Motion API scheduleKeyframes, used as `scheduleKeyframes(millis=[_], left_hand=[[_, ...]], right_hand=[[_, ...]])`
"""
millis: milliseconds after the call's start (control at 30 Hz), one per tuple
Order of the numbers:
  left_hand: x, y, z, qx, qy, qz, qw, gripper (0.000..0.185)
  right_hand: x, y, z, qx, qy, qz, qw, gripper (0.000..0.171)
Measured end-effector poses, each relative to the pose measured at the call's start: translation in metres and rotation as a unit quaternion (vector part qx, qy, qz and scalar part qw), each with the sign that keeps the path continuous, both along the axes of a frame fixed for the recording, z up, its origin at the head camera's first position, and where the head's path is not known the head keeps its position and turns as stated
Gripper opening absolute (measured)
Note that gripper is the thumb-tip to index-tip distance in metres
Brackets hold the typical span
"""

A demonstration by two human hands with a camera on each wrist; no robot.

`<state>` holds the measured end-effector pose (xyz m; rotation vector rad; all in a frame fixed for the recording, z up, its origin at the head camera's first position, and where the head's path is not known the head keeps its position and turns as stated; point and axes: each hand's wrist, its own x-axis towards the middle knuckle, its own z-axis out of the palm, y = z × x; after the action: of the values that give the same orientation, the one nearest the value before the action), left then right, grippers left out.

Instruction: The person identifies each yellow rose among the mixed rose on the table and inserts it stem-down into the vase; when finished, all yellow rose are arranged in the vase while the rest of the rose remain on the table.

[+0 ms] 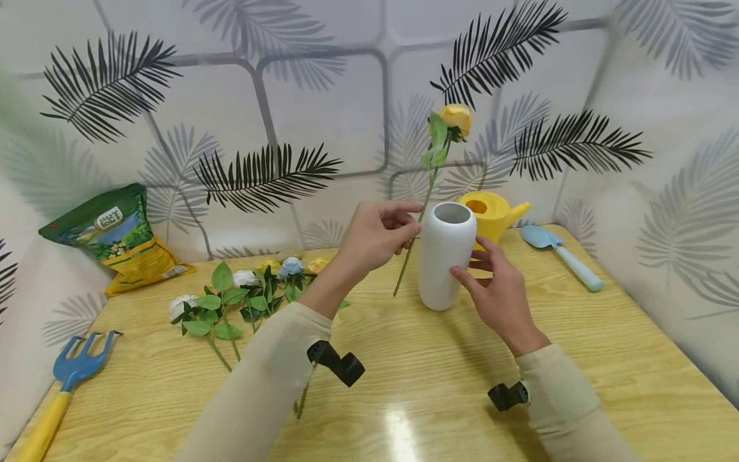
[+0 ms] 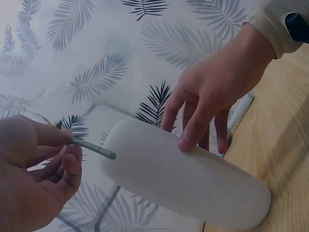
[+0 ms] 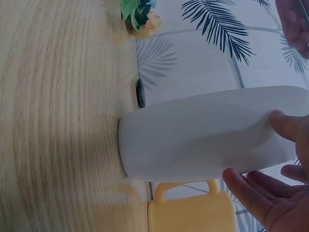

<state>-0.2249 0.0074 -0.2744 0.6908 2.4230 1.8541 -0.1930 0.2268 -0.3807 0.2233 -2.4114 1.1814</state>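
Note:
A white vase (image 1: 446,255) stands upright on the wooden table (image 1: 404,372). My left hand (image 1: 378,234) pinches the green stem of a yellow rose (image 1: 456,119), held up just left of the vase's mouth. In the left wrist view the stem (image 2: 94,147) sticks out from the left hand's fingers (image 2: 67,164) beside the vase (image 2: 188,179). My right hand (image 1: 496,282) touches the vase's right side with fingers and thumb. The right wrist view shows those fingertips (image 3: 285,123) on the vase (image 3: 203,133).
Several loose roses (image 1: 242,292) lie left of the vase. A yellow watering can (image 1: 491,212) stands behind it, a blue trowel (image 1: 557,253) to its right. A green and yellow bag (image 1: 115,237) leans at the back left. A blue hand rake (image 1: 66,378) lies front left.

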Motion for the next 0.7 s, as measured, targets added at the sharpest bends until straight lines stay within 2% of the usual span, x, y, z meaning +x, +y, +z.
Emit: scheduleKeyframes(millis=[233, 400, 533, 633, 700], left_hand=[[-0.022, 0.03, 0.014, 0.075, -0.011, 0.022, 0.9969, 0.027], [-0.036, 0.046, 0.027, 0.101, 0.011, 0.027, 0.9945, 0.026], [-0.047, 0.059, 0.037, 0.138, 0.016, 0.034, 0.9897, 0.024], [-0.052, 0.069, 0.04, 0.169, 0.026, 0.038, 0.9845, 0.026], [-0.054, 0.074, 0.04, 0.167, 0.044, 0.045, 0.9839, 0.028]], right_hand=[[0.0, -0.001, 0.001, 0.002, -0.009, -0.004, 1.0, 0.067], [0.0, 0.0, 0.001, 0.001, -0.014, -0.005, 1.0, 0.067], [0.0, 0.001, 0.002, -0.001, -0.018, -0.005, 1.0, 0.067], [0.001, 0.0, 0.002, -0.002, -0.025, -0.004, 1.0, 0.067], [0.002, 0.0, 0.003, -0.002, -0.03, -0.005, 1.0, 0.068]])
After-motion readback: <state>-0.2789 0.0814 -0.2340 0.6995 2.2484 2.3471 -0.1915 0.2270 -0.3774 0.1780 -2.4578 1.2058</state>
